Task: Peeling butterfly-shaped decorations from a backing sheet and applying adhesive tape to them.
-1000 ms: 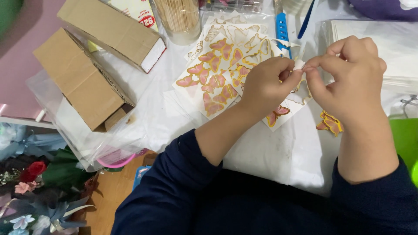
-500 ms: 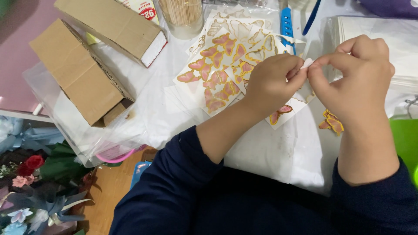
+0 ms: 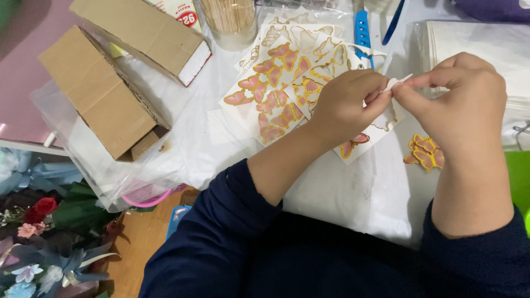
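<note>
My left hand (image 3: 345,105) and my right hand (image 3: 458,102) meet above the table, and both pinch a small white sticker piece (image 3: 398,81) between their fingertips. Under the left hand lie sheets of pink and gold butterfly stickers (image 3: 276,99), partly hidden by it. A loose pink-orange butterfly (image 3: 424,152) rests on the white table cover (image 3: 342,193) just below my right hand. Dark blue sleeves cover both arms.
Two cardboard boxes (image 3: 105,94) lie at the left on a clear plastic bag. At the top stand a jar of thin wooden sticks (image 3: 227,19) and a blue cutter (image 3: 361,30). Bagged white sheets (image 3: 486,44) lie top right. Artificial flowers (image 3: 38,232) sit bottom left.
Both hands stay together, pinching the white piece, with only small finger movements. The view has shifted slightly.
</note>
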